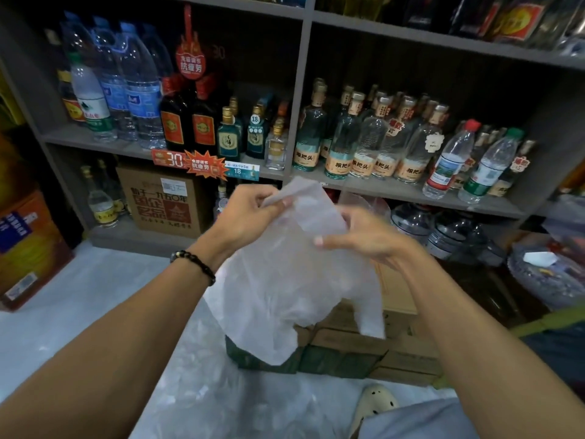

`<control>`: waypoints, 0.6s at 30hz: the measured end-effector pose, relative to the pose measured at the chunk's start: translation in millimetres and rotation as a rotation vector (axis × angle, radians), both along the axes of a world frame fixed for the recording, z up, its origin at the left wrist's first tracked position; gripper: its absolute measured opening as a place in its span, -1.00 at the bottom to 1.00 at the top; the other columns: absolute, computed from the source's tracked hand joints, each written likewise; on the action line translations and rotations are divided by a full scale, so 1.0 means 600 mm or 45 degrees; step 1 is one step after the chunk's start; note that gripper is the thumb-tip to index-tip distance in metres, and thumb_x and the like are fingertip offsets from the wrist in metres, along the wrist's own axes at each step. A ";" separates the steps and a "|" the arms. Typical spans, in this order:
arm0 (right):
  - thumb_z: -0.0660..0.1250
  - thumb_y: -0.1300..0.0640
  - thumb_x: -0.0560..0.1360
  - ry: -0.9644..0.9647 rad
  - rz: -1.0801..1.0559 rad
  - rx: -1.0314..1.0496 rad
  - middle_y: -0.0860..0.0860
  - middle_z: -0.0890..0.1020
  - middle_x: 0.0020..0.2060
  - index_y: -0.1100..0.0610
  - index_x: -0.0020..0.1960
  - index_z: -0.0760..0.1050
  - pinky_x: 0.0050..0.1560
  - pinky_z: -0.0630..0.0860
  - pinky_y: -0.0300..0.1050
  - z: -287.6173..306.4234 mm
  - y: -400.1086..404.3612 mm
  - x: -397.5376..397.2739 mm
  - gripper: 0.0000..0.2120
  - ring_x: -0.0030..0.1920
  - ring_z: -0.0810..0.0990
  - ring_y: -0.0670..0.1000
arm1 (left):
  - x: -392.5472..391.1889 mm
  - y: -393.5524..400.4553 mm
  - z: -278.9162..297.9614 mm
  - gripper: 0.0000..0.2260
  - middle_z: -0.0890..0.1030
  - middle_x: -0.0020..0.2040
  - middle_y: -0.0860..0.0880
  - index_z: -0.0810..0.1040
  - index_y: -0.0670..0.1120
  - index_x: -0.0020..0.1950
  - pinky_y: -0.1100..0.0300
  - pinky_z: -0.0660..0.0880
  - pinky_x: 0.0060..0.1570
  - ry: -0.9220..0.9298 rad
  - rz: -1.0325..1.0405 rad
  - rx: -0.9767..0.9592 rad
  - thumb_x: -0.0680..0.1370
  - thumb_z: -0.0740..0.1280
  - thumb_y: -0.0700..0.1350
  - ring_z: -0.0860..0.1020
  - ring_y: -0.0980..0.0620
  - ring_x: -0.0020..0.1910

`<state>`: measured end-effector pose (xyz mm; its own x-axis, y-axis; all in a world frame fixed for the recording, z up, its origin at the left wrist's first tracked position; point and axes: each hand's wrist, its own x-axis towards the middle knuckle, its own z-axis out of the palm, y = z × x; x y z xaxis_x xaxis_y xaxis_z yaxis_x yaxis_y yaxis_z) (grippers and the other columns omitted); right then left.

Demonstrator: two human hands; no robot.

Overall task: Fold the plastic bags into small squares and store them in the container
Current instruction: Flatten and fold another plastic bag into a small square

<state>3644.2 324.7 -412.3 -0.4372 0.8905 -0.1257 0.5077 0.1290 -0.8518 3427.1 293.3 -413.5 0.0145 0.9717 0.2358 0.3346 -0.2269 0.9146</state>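
The bag [285, 280] hung in the air between both hands, above a carton [348, 353] on the floor. The left hand [250, 213] pinched its top edge between thumb and fingers. The right hand [364, 239] held the film beside it, fingers loosely extended; its exact grip could not be told. The thin film appeared light, limp and slippery: grip at edges or corners, and flatten before creasing. Bottles [364, 144] stood on the shelf [411, 193] behind.

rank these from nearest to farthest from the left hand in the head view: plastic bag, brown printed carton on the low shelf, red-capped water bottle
1. plastic bag, pinched in the left hand
2. brown printed carton, low shelf, to its left
3. red-capped water bottle, middle shelf, far right
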 end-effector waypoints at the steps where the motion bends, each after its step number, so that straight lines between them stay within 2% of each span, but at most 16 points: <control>1: 0.51 0.19 0.45 -0.176 -0.008 -0.014 0.05 0.71 -0.01 0.15 0.13 0.60 0.09 0.63 0.02 -0.017 0.003 0.019 -0.73 0.02 0.69 0.06 | -0.006 0.003 0.004 -0.77 0.66 -0.17 -0.20 0.65 -0.20 -0.14 0.01 0.59 -0.13 -0.047 0.041 -0.015 0.60 0.34 -0.09 0.64 -0.04 -0.22; 2: 0.51 0.16 0.46 -0.331 -0.042 -0.015 0.06 0.72 -0.04 0.16 0.07 0.62 0.10 0.62 0.08 -0.032 0.008 0.038 -0.79 -0.02 0.70 0.07 | -0.012 0.009 0.005 -0.75 0.68 -0.18 -0.17 0.66 -0.20 -0.13 0.01 0.61 -0.17 -0.066 0.103 -0.028 0.60 0.33 -0.06 0.66 -0.03 -0.24; 4: 0.49 0.12 0.48 -0.352 -0.177 -0.034 0.08 0.72 -0.08 0.20 -0.01 0.65 0.12 0.61 0.16 -0.043 0.019 0.070 -0.84 -0.05 0.71 0.09 | -0.029 0.027 -0.001 -0.64 0.68 -0.20 -0.20 0.64 -0.26 -0.14 -0.05 0.60 -0.20 -0.007 0.254 -0.063 0.62 0.30 0.01 0.65 -0.05 -0.28; 7: 0.45 0.11 0.51 -0.173 -0.369 -0.001 0.11 0.71 -0.12 0.28 -0.04 0.63 -0.01 0.62 0.01 -0.017 0.042 0.087 -0.79 -0.08 0.69 0.11 | -0.058 0.060 -0.023 -0.53 0.67 -0.18 -0.24 0.62 -0.29 -0.16 -0.07 0.58 -0.08 0.189 0.396 -0.107 0.64 0.22 0.09 0.65 -0.19 -0.16; 9: 0.43 0.09 0.53 -0.214 -0.416 0.052 0.09 0.70 -0.16 0.25 -0.08 0.63 -0.11 0.59 -0.07 -0.001 0.070 0.085 -0.80 -0.12 0.68 0.08 | -0.067 0.077 -0.047 -0.51 0.65 -0.14 -0.24 0.61 -0.28 -0.15 -0.06 0.57 -0.04 0.265 0.455 -0.178 0.64 0.18 0.12 0.62 -0.23 -0.11; 11: 0.39 0.10 0.56 -0.318 -0.418 0.083 0.06 0.68 -0.21 0.19 -0.16 0.63 -0.09 0.56 -0.03 -0.001 0.105 0.078 -0.81 -0.18 0.65 0.05 | -0.070 0.091 -0.079 -0.49 0.62 -0.17 -0.22 0.55 -0.25 -0.21 0.00 0.52 -0.10 0.330 0.508 -0.272 0.64 0.14 0.16 0.60 -0.26 -0.12; 13: 0.36 0.12 0.57 -0.404 -0.451 0.104 0.05 0.62 -0.32 0.17 -0.29 0.55 -0.15 0.49 -0.04 -0.018 0.141 0.069 -0.73 -0.25 0.59 0.05 | -0.071 0.105 -0.114 -0.49 0.57 -0.22 -0.20 0.47 -0.21 -0.28 0.02 0.47 -0.13 0.397 0.550 -0.338 0.63 0.12 0.17 0.58 -0.28 -0.12; 15: 0.34 0.17 0.54 -0.457 -0.492 0.127 0.04 0.54 -0.42 0.14 -0.41 0.45 -0.25 0.38 -0.10 -0.045 0.173 0.055 -0.66 -0.29 0.53 0.06 | -0.072 0.118 -0.148 -0.53 0.59 -0.11 -0.25 0.51 -0.22 -0.18 -0.01 0.48 -0.05 0.423 0.612 -0.421 0.62 0.14 0.16 0.56 -0.28 -0.06; 17: 0.33 0.21 0.50 -0.533 -0.517 0.151 0.06 0.52 -0.43 0.13 -0.45 0.40 -0.36 0.31 -0.16 -0.079 0.201 0.040 -0.65 -0.30 0.53 0.08 | -0.069 0.126 -0.175 -0.61 0.57 0.10 -0.27 0.53 -0.22 0.09 -0.05 0.46 0.05 0.465 0.670 -0.471 0.62 0.18 0.11 0.53 -0.29 0.06; 18: 0.33 0.22 0.49 -0.575 -0.525 0.146 0.06 0.52 -0.42 0.14 -0.44 0.40 -0.38 0.29 -0.17 -0.098 0.215 0.033 -0.66 -0.30 0.53 0.09 | -0.067 0.127 -0.186 -0.62 0.51 0.22 -0.26 0.47 -0.19 0.24 -0.07 0.43 0.11 0.543 0.681 -0.462 0.62 0.21 0.08 0.48 -0.28 0.16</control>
